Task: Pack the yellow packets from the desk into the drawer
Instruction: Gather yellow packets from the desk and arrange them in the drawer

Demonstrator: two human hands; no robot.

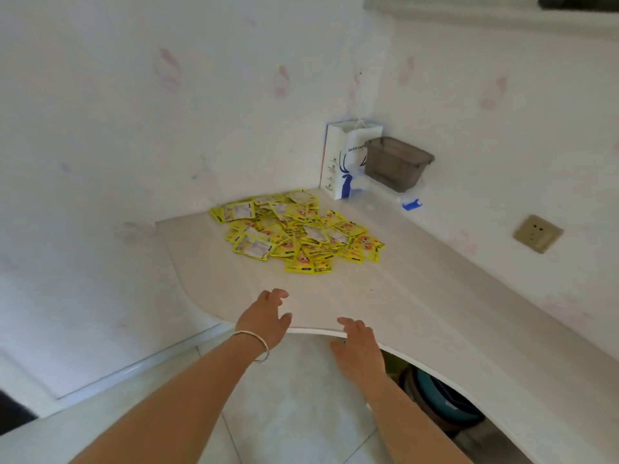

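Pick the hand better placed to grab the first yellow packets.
Left, probably. The left hand is already over the desk, nearer the yellow packets; the right hand hangs at the edge.

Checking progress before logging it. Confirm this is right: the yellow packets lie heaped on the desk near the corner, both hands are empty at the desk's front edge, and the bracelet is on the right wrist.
One thing is wrong: the bracelet is on the left wrist, as the head view shows. The rest holds: the yellow packets lie heaped on the desk near the corner, and the left hand and right hand are empty at its front edge.
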